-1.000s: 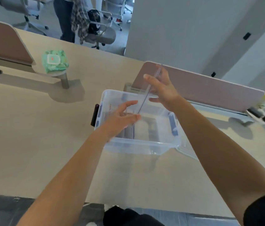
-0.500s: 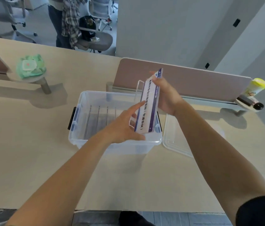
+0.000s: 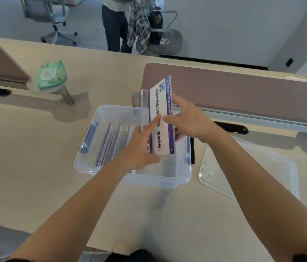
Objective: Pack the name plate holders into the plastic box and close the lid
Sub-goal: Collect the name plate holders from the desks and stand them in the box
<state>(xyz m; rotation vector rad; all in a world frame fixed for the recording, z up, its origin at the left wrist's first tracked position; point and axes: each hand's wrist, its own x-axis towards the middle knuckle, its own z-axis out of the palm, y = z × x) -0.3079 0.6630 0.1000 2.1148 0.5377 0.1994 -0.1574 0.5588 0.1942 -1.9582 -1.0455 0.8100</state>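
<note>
Landmark: the plastic box (image 3: pixel 130 176), clear, open-topped, on the desk (image 3: pixel 26 157).

Near side of the box: both forearms reach in over its front rim. Left hand (image 3: pixel 139 148) sits over the box interior, fingers extended, index finger laid against the printed face of a name plate holder (image 3: pixel 161 118). Right hand (image 3: pixel 186 121) is over the box's right part, fingers spread, thumb on the holder's face, remaining fingers behind it. The holder stands tilted, its lower end inside the box near the right wall, its upper end above the far rim.

Inside the box, left part: several packed holders (image 3: pixel 111 140) standing on edge in a row. Judged roughly half filled; room remains on the right.

Right of the box: the lid (image 3: pixel 252 171) lies flat on the desk, so closing is not yet done.

Beyond the box: a desk divider (image 3: pixel 224 86), then a standing person (image 3: pixel 115 25), cut off at the frame top.

Unclear: exact count of packed holders, since they overlap; whether more holders wait outside the box; the lower end of the held one, hidden by the left hand.
</note>
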